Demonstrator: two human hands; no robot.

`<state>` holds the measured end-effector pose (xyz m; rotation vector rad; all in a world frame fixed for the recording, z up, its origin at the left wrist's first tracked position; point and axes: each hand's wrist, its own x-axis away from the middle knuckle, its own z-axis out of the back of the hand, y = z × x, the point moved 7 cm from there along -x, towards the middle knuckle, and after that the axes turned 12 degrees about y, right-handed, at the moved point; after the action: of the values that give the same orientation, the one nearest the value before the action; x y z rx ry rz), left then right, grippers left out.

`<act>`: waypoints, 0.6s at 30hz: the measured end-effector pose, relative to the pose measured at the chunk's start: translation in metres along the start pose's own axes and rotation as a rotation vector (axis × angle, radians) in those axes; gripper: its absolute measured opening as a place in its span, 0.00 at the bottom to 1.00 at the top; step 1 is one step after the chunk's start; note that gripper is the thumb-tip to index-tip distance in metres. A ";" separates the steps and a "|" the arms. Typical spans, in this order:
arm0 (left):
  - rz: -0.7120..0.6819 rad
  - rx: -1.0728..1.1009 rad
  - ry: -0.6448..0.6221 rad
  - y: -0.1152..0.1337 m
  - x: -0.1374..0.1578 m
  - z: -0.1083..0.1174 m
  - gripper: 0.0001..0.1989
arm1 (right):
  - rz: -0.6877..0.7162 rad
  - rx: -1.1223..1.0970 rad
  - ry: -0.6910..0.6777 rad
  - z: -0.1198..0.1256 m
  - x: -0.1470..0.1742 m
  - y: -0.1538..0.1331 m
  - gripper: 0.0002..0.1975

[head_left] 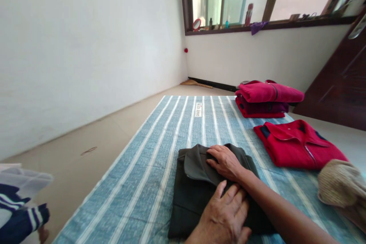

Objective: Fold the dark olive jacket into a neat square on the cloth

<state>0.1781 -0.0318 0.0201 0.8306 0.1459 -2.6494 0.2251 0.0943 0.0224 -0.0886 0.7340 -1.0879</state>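
— Blue, white-striped cloth is the biggest thing in view: a mat point(160, 167) spread over the tiled floor point(94, 141), running from the bottom edge up toward 12 o'clock.

— And what lies on the mat?

— At 6 o'clock, a dark grey folded shirt point(191, 198), collar turned toward 12. At 3 o'clock lies a red jacket point(297, 145), folded flat, well apart from the grey one. Farther off, near 1 o'clock, is a stack of folded pink and red clothes point(267, 101).

— Where are the hands?

— Both are on the grey shirt. The right hand point(225, 162) lies flat, palm down, on the collar end, its arm coming in from 4 o'clock. The left hand point(223, 217) presses flat on the near part of the shirt, just beside the right wrist. Fingers spread on both, gripping nothing, close together yet not clasped.

— Anything smaller?

— A beige woolly bundle point(341, 187) at 4 o'clock by the mat's edge. At 8 o'clock, navy fabric with white stripes point(23, 213) under something pale. Along the window sill point(265, 24) at 12 stand bottles point(248, 14), a small round mirror point(196, 24) and a purple rag point(258, 26). A broom point(196, 83) lies by the far wall.
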 end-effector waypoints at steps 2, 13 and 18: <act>-0.016 0.030 0.122 0.003 0.000 0.010 0.18 | -0.004 -0.014 0.031 0.000 0.001 0.002 0.10; 1.331 0.310 0.557 -0.101 0.074 0.111 0.12 | -0.036 -0.063 0.053 0.002 0.003 0.003 0.11; 1.787 0.915 0.472 -0.111 0.076 0.066 0.16 | -0.042 -0.077 0.062 0.004 0.003 0.003 0.12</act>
<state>0.0442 0.0351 0.0303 0.9965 -1.1587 -0.6995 0.2304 0.0921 0.0223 -0.1370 0.8327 -1.1058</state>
